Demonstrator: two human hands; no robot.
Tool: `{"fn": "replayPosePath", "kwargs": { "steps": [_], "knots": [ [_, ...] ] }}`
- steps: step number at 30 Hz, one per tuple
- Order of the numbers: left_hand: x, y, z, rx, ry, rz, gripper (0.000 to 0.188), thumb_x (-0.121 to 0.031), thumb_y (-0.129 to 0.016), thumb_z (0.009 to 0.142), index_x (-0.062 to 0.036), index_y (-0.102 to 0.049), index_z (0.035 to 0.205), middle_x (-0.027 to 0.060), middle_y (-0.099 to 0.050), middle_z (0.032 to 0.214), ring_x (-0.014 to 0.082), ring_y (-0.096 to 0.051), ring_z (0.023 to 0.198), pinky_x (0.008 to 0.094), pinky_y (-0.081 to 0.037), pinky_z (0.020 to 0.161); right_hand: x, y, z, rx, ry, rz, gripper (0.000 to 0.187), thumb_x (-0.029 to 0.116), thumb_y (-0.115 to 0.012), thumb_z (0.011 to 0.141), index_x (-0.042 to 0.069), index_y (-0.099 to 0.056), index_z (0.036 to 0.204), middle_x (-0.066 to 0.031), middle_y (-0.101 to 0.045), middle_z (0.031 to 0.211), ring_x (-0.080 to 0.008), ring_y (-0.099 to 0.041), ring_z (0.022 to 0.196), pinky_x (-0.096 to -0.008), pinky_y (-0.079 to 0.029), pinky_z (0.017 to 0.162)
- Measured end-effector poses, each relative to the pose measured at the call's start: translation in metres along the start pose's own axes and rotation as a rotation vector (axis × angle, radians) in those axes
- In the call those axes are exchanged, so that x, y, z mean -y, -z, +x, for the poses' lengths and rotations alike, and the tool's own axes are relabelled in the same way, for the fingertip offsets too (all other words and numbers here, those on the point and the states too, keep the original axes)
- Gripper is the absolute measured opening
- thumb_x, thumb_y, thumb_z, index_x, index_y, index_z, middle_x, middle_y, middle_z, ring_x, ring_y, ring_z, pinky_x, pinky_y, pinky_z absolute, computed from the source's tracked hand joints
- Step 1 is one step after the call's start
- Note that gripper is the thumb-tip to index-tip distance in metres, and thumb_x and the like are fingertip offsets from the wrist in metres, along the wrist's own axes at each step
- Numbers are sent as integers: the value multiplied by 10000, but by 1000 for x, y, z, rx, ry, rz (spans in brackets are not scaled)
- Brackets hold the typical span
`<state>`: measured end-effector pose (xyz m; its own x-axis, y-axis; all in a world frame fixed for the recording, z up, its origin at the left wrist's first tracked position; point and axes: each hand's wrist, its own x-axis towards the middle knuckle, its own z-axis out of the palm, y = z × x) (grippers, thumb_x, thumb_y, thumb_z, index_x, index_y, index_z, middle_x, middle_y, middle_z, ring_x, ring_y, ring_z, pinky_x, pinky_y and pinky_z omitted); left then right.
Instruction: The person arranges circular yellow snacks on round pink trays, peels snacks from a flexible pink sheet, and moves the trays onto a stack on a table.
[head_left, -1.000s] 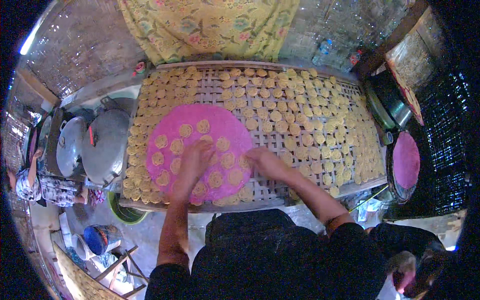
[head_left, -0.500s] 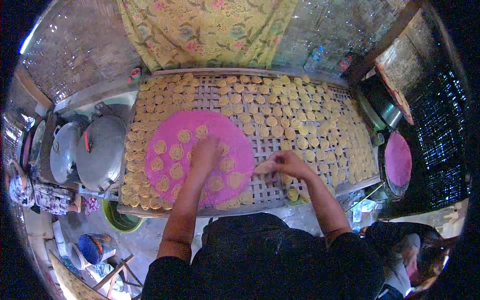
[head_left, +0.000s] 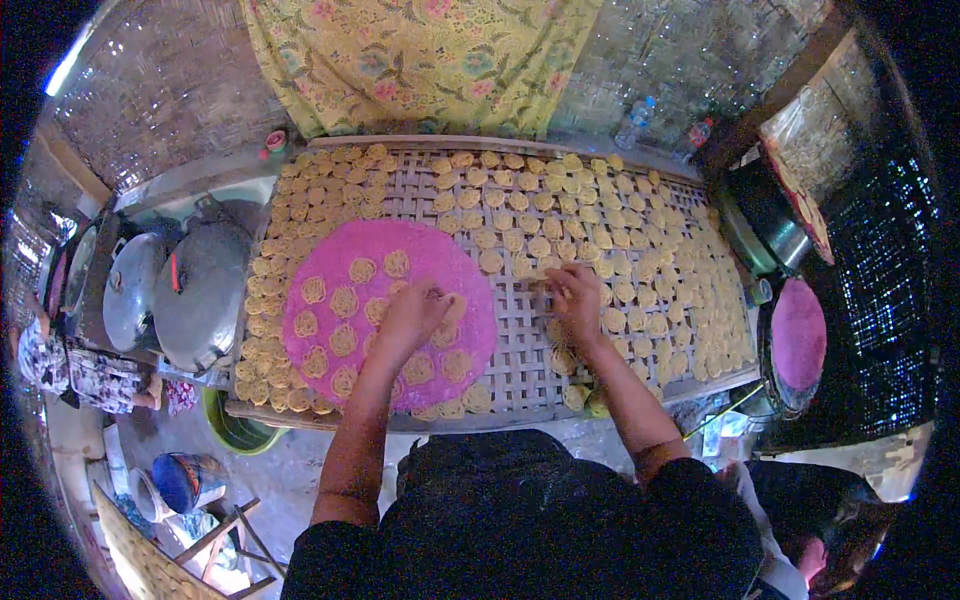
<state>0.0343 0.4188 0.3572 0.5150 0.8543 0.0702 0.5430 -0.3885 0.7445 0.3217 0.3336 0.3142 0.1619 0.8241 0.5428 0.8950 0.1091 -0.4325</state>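
Observation:
A round pink sheet [head_left: 470, 270] lies on the left part of a woven bamboo rack [head_left: 515, 365], with several lacy yellow noodle discs spread over it. My left hand [head_left: 412, 318] is above the sheet's right half, its fingers pinched at the edge of a noodle disc [head_left: 456, 307]. Just right of the sheet, my right hand [head_left: 577, 305] hovers low over the bare weave. Its fingertips are drawn together and slightly blurred; what they hold, if anything, cannot be made out. Rows of similar noodle discs [head_left: 625, 292] cover much of the rack around both hands.
Large lidded metal pots [head_left: 203, 297] stand left of the rack. A second pink round [head_left: 798, 333] and a dark pot [head_left: 768, 215] are at the right. A green basin [head_left: 232, 425] sits on the floor. One person [head_left: 100, 375] is at far left, another [head_left: 820, 510] at lower right.
My right hand has moved up and slightly left over the weave; the disc that showed in its fingers is no longer clearly seen. My left hand has shifted slightly, its fingers now at a disc.

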Motion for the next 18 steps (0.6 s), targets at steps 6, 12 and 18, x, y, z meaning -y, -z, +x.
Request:
{"fn": "replayPosePath", "kwargs": {
  "steps": [6,12,18],
  "knots": [
    [-6,-30,-8,50,81,-467,237,-217,-646,864,-22,-561,970,103,-635,849,190,-620,750,324,-502,661,6,15,-9,239,-77,182,250,200,-678,786,79,-675,1006,-78,-647,902,-230,-612,824,-352,-484,765],
    [-29,-82,-12,82,68,-777,285,-130,-640,863,-49,-548,1120,76,-617,1019,172,-592,943,306,-486,845,22,23,-16,612,-547,740,285,246,-702,813,33,-673,1001,-76,-669,954,-156,-613,861,-293,-482,796],
    [-8,-36,-20,-154,43,-407,365,-189,-636,874,-42,-532,1191,107,-630,1099,198,-620,962,324,-497,809,3,21,-23,321,-21,123,176,124,-645,779,73,-686,943,-116,-645,889,-293,-604,860,-374,-469,832]
  ]
}}
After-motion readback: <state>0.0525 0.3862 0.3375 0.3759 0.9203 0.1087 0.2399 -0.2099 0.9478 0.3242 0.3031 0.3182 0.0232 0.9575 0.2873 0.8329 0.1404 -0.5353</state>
